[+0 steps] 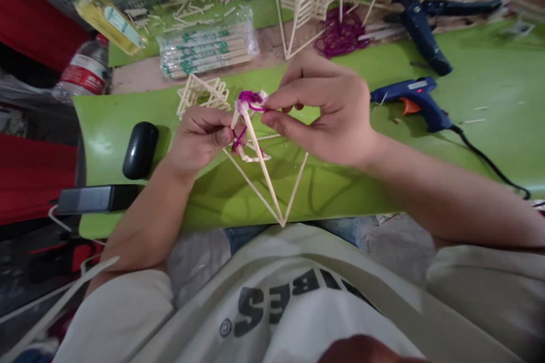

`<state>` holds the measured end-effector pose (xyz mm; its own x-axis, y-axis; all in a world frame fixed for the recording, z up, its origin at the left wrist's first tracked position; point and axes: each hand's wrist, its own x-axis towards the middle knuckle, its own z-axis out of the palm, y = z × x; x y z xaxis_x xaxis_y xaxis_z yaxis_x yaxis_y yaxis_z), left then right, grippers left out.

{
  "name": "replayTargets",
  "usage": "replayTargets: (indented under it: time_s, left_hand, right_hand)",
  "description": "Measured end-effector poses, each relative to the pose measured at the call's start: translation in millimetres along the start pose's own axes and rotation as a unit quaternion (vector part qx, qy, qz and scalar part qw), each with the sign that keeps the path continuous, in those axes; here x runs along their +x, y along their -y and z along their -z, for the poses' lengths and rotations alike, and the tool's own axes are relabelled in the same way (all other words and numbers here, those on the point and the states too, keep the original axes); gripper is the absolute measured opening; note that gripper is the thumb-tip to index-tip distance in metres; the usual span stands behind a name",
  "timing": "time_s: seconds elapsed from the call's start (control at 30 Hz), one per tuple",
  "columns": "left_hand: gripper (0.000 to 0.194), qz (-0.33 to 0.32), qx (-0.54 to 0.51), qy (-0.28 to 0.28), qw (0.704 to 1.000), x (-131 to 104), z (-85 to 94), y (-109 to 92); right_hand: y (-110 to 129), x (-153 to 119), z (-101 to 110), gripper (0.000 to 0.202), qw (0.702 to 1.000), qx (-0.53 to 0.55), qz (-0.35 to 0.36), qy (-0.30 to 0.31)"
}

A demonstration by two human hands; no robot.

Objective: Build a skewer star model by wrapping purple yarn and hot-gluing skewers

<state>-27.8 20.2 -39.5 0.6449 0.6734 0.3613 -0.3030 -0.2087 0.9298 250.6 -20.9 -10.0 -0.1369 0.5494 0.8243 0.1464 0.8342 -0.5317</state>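
Observation:
A pyramid-like frame of pale wooden sticks (264, 167) stands on the green table in front of me, one corner pointing toward my body. Purple yarn (250, 97) is wound round its top joint, and more of it hangs down inside. My left hand (200, 139) pinches the stick frame just below the top joint. On the other side my right hand (326, 105) has thumb and forefinger pinched on the purple yarn beside the joint. Whitish stuff, perhaps glue, shows at the joint.
Right of my hands lies a blue glue gun (419, 99) with its cord, and a dark tool (421, 31) beyond it. A mouse (140, 150) and black box (97, 198) lie left. Behind are packaged sticks (208, 48), a small stick structure (202, 93), yarn pile (343, 34) and bottles (108, 20).

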Motion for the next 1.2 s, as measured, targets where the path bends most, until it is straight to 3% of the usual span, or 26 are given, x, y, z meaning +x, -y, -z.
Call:
replayTargets:
  time_s: [0.1,0.33,0.57,0.67,0.83,0.93,1.03,1.2]
  left_hand:
    - [0.020,0.008,0.007,0.004,1.000,-0.6,0.1,-0.3]
    - [0.014,0.028,0.004,-0.019,0.999,2.0,-6.0,-5.6]
    - [0.021,0.007,0.008,-0.020,1.000,3.8,-11.2,-6.5]
    - [0.027,0.007,0.011,-0.030,0.999,3.3,-12.5,-6.1]
    - [0.018,0.005,0.016,0.001,1.000,0.7,-8.1,-2.9]
    - [0.018,-0.002,0.005,0.012,1.000,-0.6,-5.3,-0.3]
    - [0.019,0.032,-0.007,-0.008,0.999,-0.9,-5.6,0.6]
    - [0.014,0.025,-0.036,-0.025,0.999,-2.0,-9.0,1.9]
  right_hand:
    - [2.3,-1.0,-0.4,0.016,1.000,0.017,-0.010,-0.019]
    - [-0.3,-2.5,1.9,0.013,0.995,-0.071,0.067,-0.004]
    - [4.3,-3.8,1.4,0.013,0.997,-0.068,0.012,0.039]
    - [5.8,-6.6,-0.1,0.013,0.996,-0.079,-0.007,0.033]
    - [6.3,-11.7,-0.9,0.010,0.994,-0.106,-0.009,0.013]
    - [9.4,-15.0,1.7,0.014,0.991,-0.118,-0.060,0.018]
    - [15.0,-17.3,4.7,0.015,0.986,-0.131,-0.099,0.024]
    - [12.7,-20.1,3.3,0.016,0.976,-0.206,-0.065,-0.019]
